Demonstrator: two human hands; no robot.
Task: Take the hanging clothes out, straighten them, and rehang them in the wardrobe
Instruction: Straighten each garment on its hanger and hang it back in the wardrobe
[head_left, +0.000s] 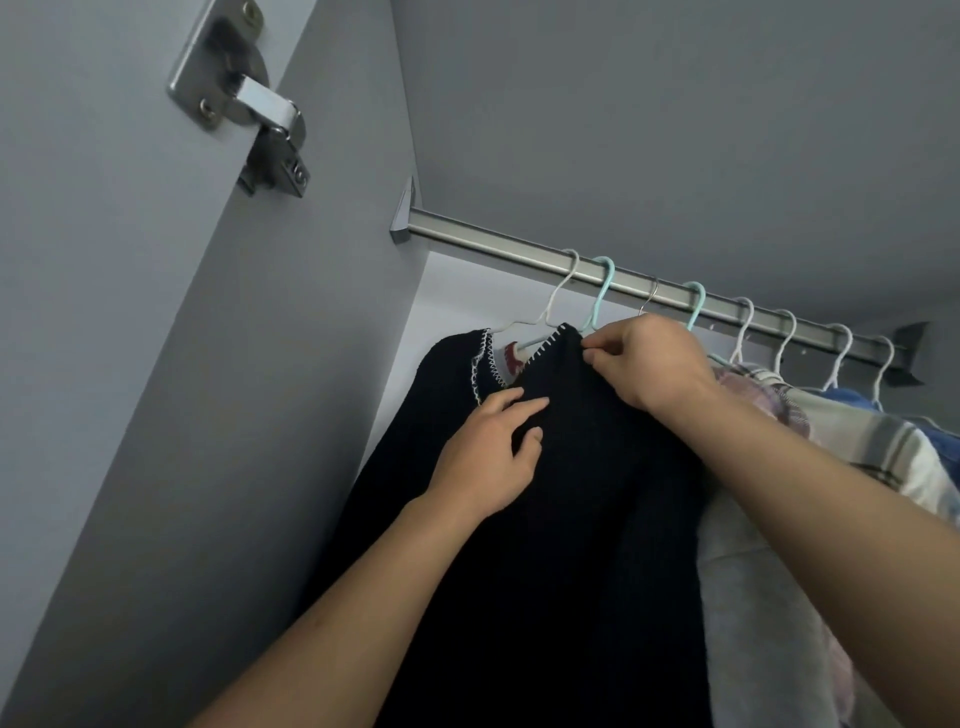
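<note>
Hangers: we count eight hooks over the metal rail (519, 254), from the white hanger (558, 291) at the left end, then a mint hanger (602, 291), on to the far right.
Hands: two, both bare, both up at the front garment.
Garments: one black knit sweater (571, 519) in front; behind it we make out a plaid shirt (857, 436), something blue (852, 400) and a pale grey piece (748, 571); we cannot count the rest.
Sweater, look: dark, ribbed knit, V-neck edged in white blanket stitch, a red-and-white label showing inside the collar.
Sweater, place: it hangs on the white hanger at the left end of the rail, beside the wardrobe's grey side wall (234, 415).
Left hand (488, 452): we see it lying on the sweater's front just under the V of the neckline, fingers barely bent, thumb resting on the knit, not clutching.
Right hand (649, 364): it pinches the sweater's right shoulder edge between thumb and fingertips, right under the hooks.
Door hinge (254, 104): one, metal, top left.
</note>
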